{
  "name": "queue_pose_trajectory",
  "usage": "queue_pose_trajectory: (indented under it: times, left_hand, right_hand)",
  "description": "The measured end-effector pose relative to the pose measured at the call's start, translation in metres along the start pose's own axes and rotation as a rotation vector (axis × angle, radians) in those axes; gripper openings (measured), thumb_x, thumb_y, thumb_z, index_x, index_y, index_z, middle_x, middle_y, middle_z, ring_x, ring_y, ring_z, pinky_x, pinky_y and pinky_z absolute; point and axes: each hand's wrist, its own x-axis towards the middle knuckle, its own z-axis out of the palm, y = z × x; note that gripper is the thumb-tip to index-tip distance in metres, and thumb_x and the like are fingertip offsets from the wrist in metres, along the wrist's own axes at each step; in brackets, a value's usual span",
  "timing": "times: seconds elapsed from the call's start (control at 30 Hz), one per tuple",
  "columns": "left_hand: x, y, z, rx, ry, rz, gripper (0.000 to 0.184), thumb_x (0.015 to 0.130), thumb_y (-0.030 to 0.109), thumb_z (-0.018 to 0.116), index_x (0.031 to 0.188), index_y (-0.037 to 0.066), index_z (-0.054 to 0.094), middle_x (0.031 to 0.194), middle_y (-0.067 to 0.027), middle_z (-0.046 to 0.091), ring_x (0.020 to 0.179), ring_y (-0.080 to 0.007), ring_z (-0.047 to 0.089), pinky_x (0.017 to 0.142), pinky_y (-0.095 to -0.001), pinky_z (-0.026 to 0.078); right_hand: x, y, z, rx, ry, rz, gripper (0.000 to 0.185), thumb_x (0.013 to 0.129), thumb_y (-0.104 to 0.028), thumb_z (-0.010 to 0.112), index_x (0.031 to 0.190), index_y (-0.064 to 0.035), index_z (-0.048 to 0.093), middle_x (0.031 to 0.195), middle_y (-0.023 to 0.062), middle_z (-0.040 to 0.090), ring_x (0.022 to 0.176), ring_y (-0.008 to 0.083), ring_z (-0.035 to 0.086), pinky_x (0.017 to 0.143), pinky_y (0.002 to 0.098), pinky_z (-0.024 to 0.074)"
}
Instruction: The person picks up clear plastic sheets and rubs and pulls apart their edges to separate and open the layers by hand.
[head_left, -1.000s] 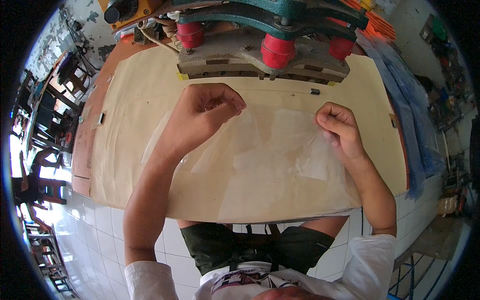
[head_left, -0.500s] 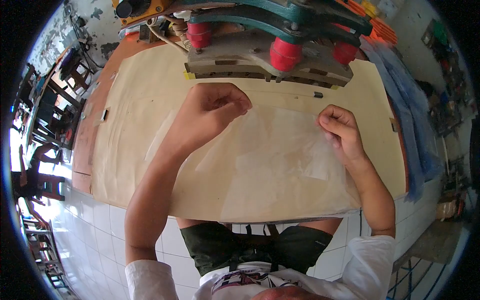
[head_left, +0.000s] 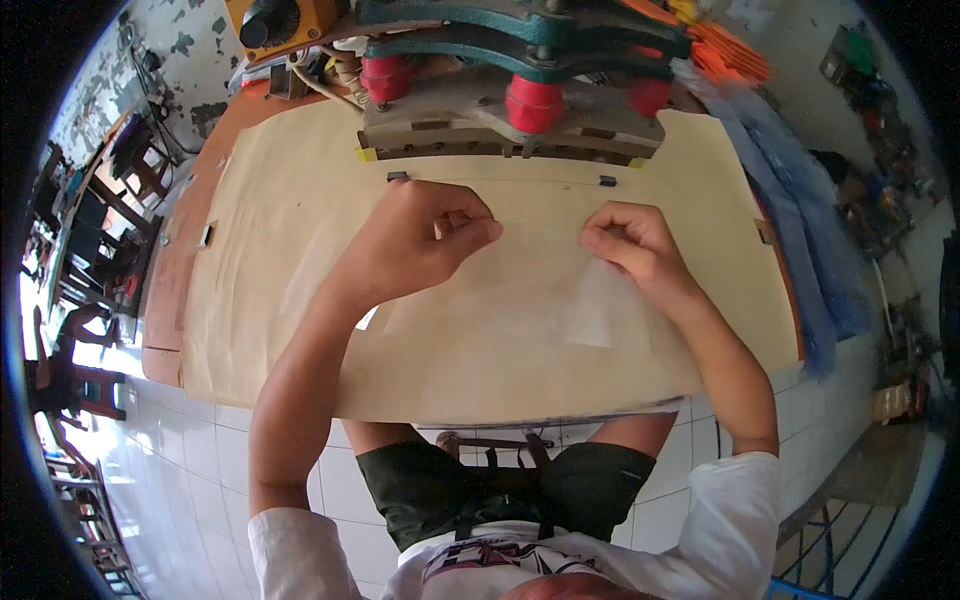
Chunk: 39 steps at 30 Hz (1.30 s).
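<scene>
My left hand (head_left: 425,238) is closed, thumb and fingers pinched together on the far left side of a thin clear plastic sheet (head_left: 520,290). Opposite it, my right hand (head_left: 640,250) pinches the sheet's far right side. The see-through sheet lies over the pale yellowish table cover (head_left: 690,190), so its edges are hard to make out. Just beyond the hands are two small dark blocks, the left block (head_left: 397,176) and the right block (head_left: 607,181). Behind them stands a machine's metal press bar (head_left: 500,115) with red mounts.
An orange control box (head_left: 290,25) with a black knob stands at the back left. Bluish clear plastic (head_left: 790,230) hangs over the table's right side, near orange material (head_left: 725,50). Stools (head_left: 95,390) stand at the left on the white tiled floor (head_left: 200,470).
My hands have come closer together, the right one moving left. The left block, hidden before, now shows beyond my left hand. The view has shifted slightly.
</scene>
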Motion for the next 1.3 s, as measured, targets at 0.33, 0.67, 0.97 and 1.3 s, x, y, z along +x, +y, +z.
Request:
queue_pose_trajectory:
  times: [0.33,0.67,0.97,1.3]
  left_hand:
    - [-0.01,-0.016,-0.024,-0.052,0.203,0.16,0.014,0.088,0.014,0.067,0.084,0.001,0.069,0.077,-0.0021,0.067,0.069,-0.0084,0.058,0.062,-0.0257,0.047]
    - [-0.055,0.0,-0.053,-0.109,0.289,0.032,0.017,0.086,0.015,0.072,0.083,-0.001,0.067,0.067,0.0031,0.057,0.061,-0.0025,0.046,0.054,-0.0206,0.035]
    - [-0.057,0.011,-0.062,-0.204,0.248,-0.024,0.024,0.087,0.024,0.07,0.082,0.001,0.066,0.068,0.0034,0.055,0.063,-0.0047,0.045,0.056,-0.0212,0.035]
    - [-0.06,0.009,-0.068,-0.252,0.198,-0.051,0.023,0.087,0.024,0.07,0.082,0.003,0.066,0.068,0.005,0.053,0.062,-0.0034,0.045,0.055,-0.0199,0.034]
  right_hand:
    - [-0.021,-0.041,-0.022,-0.126,-0.084,-0.014,0.021,0.091,-0.023,0.064,0.089,-0.0024,0.066,0.069,-0.0011,0.059,0.061,0.0051,0.053,0.049,0.0215,0.0414]
    - [-0.09,-0.072,-0.076,-0.286,-0.005,0.025,0.014,0.092,-0.015,0.062,0.09,-0.0011,0.065,0.073,0.0005,0.062,0.066,0.005,0.058,0.05,0.0196,0.0434]
    - [-0.095,-0.081,-0.075,-0.263,0.068,-0.101,0.019,0.094,-0.018,0.06,0.09,-0.001,0.065,0.068,-0.0008,0.058,0.06,0.0035,0.05,0.049,0.019,0.0401]
    - [-0.086,-0.076,-0.073,-0.265,0.116,-0.182,0.022,0.093,-0.023,0.064,0.088,-0.0012,0.066,0.068,-0.004,0.055,0.062,0.0037,0.049,0.056,0.0203,0.0378]
